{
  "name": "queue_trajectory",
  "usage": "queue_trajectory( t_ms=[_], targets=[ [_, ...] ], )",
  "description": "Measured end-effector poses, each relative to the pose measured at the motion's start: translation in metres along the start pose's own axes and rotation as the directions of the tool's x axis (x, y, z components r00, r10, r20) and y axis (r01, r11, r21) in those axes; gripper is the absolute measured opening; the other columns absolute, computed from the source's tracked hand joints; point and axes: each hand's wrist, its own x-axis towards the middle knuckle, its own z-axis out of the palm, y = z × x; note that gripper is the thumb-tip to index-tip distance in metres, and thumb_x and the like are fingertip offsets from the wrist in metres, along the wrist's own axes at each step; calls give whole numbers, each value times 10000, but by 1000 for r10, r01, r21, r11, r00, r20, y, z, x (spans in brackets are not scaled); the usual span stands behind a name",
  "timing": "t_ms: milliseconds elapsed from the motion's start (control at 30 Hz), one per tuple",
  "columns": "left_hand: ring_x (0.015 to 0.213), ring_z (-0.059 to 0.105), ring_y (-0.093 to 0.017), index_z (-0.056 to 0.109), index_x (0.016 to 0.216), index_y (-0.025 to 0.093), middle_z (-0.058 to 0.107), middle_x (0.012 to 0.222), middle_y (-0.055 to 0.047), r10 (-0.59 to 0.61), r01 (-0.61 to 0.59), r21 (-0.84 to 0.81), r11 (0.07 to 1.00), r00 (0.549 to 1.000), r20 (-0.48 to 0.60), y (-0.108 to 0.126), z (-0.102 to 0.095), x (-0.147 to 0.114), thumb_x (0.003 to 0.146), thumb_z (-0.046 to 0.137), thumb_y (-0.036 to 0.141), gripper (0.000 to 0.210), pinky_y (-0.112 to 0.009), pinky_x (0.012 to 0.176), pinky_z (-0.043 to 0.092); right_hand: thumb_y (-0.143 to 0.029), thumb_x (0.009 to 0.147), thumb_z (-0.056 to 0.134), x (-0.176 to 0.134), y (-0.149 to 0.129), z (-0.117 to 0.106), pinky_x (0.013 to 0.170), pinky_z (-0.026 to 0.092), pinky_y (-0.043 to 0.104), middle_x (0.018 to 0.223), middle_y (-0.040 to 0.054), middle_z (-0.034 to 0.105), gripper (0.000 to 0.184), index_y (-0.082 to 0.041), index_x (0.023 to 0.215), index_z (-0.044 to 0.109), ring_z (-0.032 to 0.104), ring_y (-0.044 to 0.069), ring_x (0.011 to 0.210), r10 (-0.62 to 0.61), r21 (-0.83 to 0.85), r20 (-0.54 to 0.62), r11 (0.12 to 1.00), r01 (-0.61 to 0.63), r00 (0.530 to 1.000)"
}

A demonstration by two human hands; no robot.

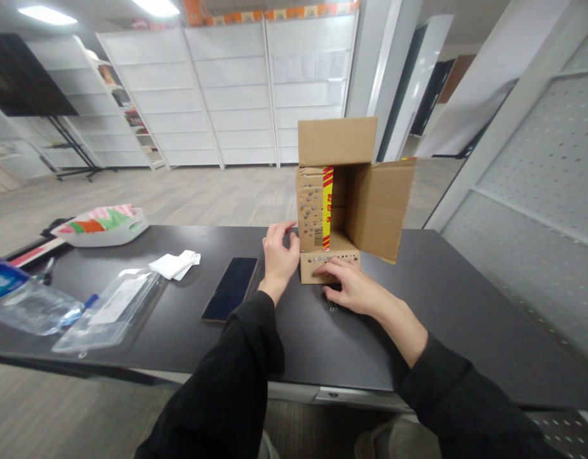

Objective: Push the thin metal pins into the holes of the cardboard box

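A brown cardboard box (351, 242) lies on its side on the dark table, its open mouth towards me. Grey metal heads dot its left flap (309, 210), beside a yellow and red tape strip (327, 207). The front flap (307, 274) carries a row of small heads or holes. My left hand (280, 255) rests at the box's left edge, thumb and forefinger apart. Across the front flap reaches my right hand (353, 287), a fingertip against it and the thumb spread below. Several thin metal pins or screws (332, 306) lie under that hand, partly hidden.
Left of my left arm lies a dark phone (230, 289). Further left are white papers (175, 264), a clear plastic case (113, 309), a plastic bottle (33, 306) and a white basket (107, 233) with coloured cloth. A perforated panel (537, 159) stands on the right.
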Motion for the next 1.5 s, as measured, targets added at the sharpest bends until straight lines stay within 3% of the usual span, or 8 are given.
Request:
queue_trajectory(
  t_ms=[600,1500],
  targets=[
    [941,642,-197,682,1037,200,682,998,-57,2,-2,-9,1000,1000,-4,-1,1,0,854,538,86,259,-367,896,477,-77,775,591,-1,-6,-2,976,380,439,1097,64,644,372,-208,1118,648,585,253,1102,18,-2,59,1000,-18,998],
    [959,638,-201,682,1048,199,676,1002,-57,-15,15,-2,1000,1000,14,0,1,0,856,533,88,267,-371,915,474,-3,714,443,-2,-13,4,860,317,355,910,19,554,277,-201,827,599,542,184,923,-16,-30,113,999,19,993]
  ],
)
